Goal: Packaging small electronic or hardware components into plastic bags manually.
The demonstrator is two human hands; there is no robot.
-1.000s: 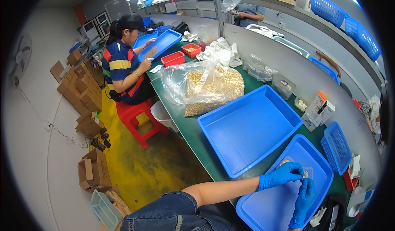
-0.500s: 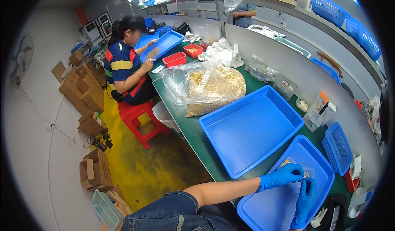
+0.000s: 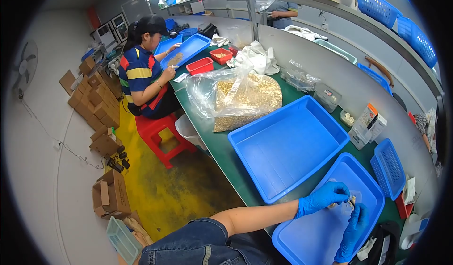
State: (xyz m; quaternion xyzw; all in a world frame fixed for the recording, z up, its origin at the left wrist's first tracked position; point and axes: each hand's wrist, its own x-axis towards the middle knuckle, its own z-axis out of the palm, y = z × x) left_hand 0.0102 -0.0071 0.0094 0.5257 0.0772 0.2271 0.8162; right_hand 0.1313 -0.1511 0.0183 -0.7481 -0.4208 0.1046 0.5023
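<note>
No readable lettering — marks on the white-and-orange box (image 3: 364, 129) too small.

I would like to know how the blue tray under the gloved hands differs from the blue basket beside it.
The tray has solid walls, while the basket is pierced with many small holes. The tray looks clearly larger than the basket. The tray lies beneath the left hand and the right hand, while neither touches the basket. Both are blue.
</note>
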